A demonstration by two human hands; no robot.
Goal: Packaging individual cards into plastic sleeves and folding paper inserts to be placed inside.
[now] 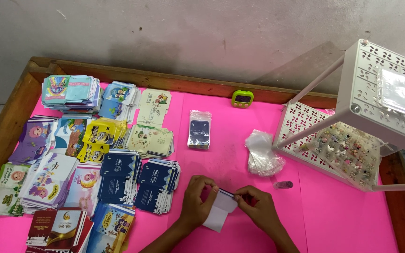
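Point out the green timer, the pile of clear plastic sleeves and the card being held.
green timer [242, 98], head view, on its dark screen.
pile of clear plastic sleeves [262, 154], head view, middle of the pile.
card [220, 211], head view, its white face between both hands.

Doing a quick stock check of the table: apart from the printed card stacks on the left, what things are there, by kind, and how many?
Green timer: 1
White perforated rack: 1
Packed stack of dark blue cards: 1
Pile of clear plastic bags: 1
Small card held by both hands: 1
Total: 5
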